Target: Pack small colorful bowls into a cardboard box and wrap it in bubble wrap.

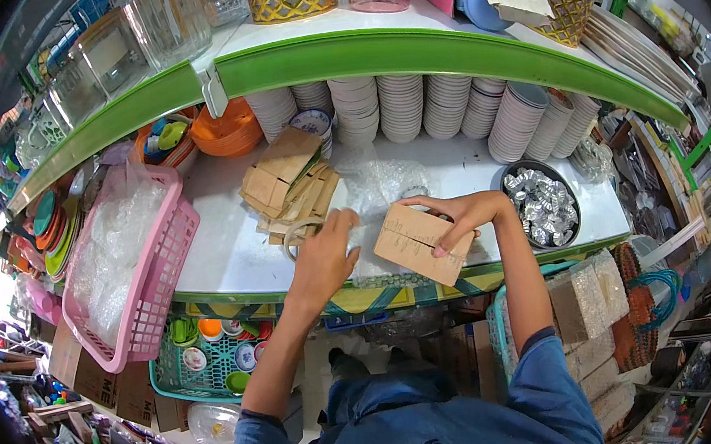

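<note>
My right hand (472,216) grips a small brown cardboard box (419,241), its thumb on the near face and its fingers around the far side. The box has handwriting and a seam across its top, and it is tilted above the shelf's front edge. My left hand (329,251) is slightly blurred, thumb apart from the fingers, with nothing visible between them. Just left of it a tape roll (295,233) is partly covered by the hand; whether they touch is unclear. Behind the roll lies a pile of flattened cardboard boxes (289,180). Bubble wrap (383,177) spreads over the white shelf (220,236).
A pink basket (159,268) of bubble wrap stands left. A round dark tin (539,203) of small metal molds sits right. Stacked white bowls (402,106) and orange bowls (226,131) line the back. A green-edged upper shelf (376,51) overhangs with glassware. A teal basket (207,361) is below.
</note>
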Motion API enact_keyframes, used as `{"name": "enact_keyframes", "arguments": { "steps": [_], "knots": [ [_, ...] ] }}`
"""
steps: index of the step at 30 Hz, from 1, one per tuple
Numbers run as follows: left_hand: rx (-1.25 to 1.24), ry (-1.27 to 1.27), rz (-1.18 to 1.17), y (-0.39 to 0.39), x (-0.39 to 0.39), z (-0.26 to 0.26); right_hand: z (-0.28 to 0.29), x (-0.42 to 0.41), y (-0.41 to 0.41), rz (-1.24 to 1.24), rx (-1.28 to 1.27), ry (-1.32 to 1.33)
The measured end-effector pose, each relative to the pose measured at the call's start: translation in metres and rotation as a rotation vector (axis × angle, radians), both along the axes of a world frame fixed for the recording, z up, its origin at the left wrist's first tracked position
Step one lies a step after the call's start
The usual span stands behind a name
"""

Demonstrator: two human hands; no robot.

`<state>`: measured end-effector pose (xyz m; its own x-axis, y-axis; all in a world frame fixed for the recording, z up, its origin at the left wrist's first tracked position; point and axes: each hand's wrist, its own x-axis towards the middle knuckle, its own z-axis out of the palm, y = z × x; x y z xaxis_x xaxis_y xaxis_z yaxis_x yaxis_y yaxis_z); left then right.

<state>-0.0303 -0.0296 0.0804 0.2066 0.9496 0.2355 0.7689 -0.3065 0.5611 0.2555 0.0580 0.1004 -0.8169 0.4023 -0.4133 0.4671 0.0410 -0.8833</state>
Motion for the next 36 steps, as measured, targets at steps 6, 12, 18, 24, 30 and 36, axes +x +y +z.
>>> {"name": "enact_keyframes", "arguments": {
  "steps": [6, 12, 18, 24, 30, 36],
  "knots": [
    [-0.113, 0.288, -0.253, -0.010, -0.010, -0.031, 0.009, -0.008, 0.007, 0.045, -0.024, -0.003],
    [-0.041, 0.271, -0.221, -0.010, -0.013, -0.036, 0.012, -0.035, 0.016, 0.212, -0.051, 0.089],
    [-0.198, 0.176, -0.175, -0.006, -0.013, -0.037, -0.014, -0.050, 0.036, 0.313, -0.131, 0.005],
    [-0.224, 0.139, -0.152, -0.010, -0.017, -0.041, -0.028, -0.053, 0.048, 0.355, -0.106, 0.007],
    [-0.266, 0.003, -0.115, -0.027, -0.014, -0.007, -0.034, -0.044, 0.054, 0.340, -0.038, -0.001],
    [0.218, 0.202, -0.271, -0.019, -0.008, -0.021, -0.021, -0.039, 0.048, 0.283, -0.008, 0.024]
  ]
}}
